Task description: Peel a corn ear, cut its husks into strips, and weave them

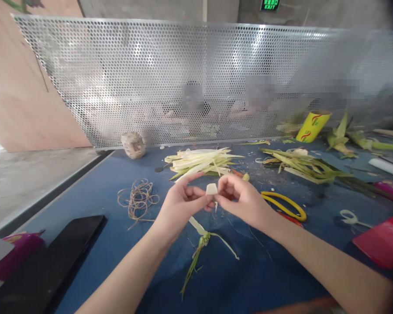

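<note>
Between the fingertips of my two hands is a small, pale piece of husk [212, 189], which looks folded. My left hand [187, 196] pinches its left side, and my right hand [237, 198] pinches its right side. Just below on the blue table lies a knotted green-and-white bundle of husk strips [203, 240]. Beyond my hands is a pile of pale green corn husks [203, 160]. Yellow-handled scissors [286, 206] lie beside my right wrist, partly hidden by it.
Loose twine [139, 200] and a wound roll [133, 145] are at left, near a black phone-like slab [52, 261]. More husks [308, 165], a yellow tube [312, 126] and a red packet [383, 240] are at right. A perforated metal screen [150, 56] stands across the back, with people behind it.
</note>
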Motion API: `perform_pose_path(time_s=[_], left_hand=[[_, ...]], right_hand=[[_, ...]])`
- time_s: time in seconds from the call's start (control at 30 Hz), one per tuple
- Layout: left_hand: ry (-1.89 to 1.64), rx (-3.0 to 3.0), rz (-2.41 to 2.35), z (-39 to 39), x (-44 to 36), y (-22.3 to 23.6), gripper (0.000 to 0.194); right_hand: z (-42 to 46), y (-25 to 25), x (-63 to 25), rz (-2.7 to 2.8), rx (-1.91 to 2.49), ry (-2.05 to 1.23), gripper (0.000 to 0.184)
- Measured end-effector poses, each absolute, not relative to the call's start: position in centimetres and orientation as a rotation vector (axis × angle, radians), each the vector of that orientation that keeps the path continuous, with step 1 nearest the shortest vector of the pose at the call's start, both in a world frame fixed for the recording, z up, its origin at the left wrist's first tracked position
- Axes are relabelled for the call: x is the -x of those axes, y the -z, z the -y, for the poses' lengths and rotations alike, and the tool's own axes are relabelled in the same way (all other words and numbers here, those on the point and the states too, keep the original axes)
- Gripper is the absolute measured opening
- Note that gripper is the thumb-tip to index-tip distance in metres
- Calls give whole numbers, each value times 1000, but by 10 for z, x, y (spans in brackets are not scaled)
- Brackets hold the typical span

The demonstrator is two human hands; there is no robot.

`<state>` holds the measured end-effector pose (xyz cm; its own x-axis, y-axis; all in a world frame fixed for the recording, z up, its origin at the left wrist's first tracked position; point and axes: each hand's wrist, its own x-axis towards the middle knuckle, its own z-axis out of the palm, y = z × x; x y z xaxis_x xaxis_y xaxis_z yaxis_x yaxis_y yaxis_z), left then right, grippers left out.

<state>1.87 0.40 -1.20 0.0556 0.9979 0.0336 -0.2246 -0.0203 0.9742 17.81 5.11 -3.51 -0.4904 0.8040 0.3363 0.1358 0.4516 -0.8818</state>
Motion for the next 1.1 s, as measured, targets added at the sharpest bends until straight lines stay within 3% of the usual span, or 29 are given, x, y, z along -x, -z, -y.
perform_pose_path(time_s=[0.13, 0.27, 0.37, 0.53, 0.73, 0.87, 1.1], left_hand=[[-1249, -840, -1005, -4, -15, 11, 61], [-1199, -789, -990, -4, -13, 12, 60], [-1159, -790, -986, -5, -14, 13, 60], [-1132, -755, -818, -1, -17, 4, 23], [-1298, -266, -623, 3, -10, -10, 47], [-1543, -106, -317, 6, 0, -10, 48], [-1513, -70, -52, 15, 2, -12, 51]], right_hand=[[-48, 35, -183, 2056, 547, -53, 21], [-49, 33, -185, 2126, 376, 206, 19], [-48, 33, -184, 2070, 351, 134, 19], [-41, 30, -185, 1962, 420, 25, 17], [-38, 21, -185, 1768, 651, -439, 10], [-40, 22, -182, 1682, 752, -687, 7], [-40, 30, -177, 1709, 701, -865, 5]])
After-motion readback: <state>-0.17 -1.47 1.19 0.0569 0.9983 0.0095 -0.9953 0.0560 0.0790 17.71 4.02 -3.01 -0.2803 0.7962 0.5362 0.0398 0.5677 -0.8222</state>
